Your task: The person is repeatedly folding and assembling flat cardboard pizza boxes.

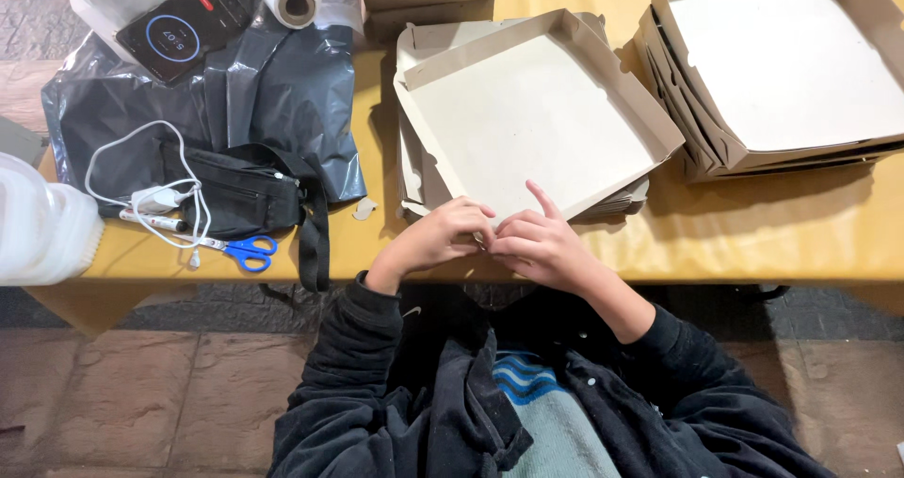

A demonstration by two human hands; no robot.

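While our left hand (438, 240) and right hand (537, 245) pinch the near edge of the cardboard box (537, 120) at centre frame, blue scissors (247, 250) lie lower left.

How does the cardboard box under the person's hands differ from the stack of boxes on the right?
The near box lies right in front of the person, both hands at its front edge; the right-hand stack lies untouched. The near box tops a pile of mostly flat sheets; the right-hand stack is folded trays nested together. Both are shallow, pale cardboard trays, open and empty, on the yellow table.
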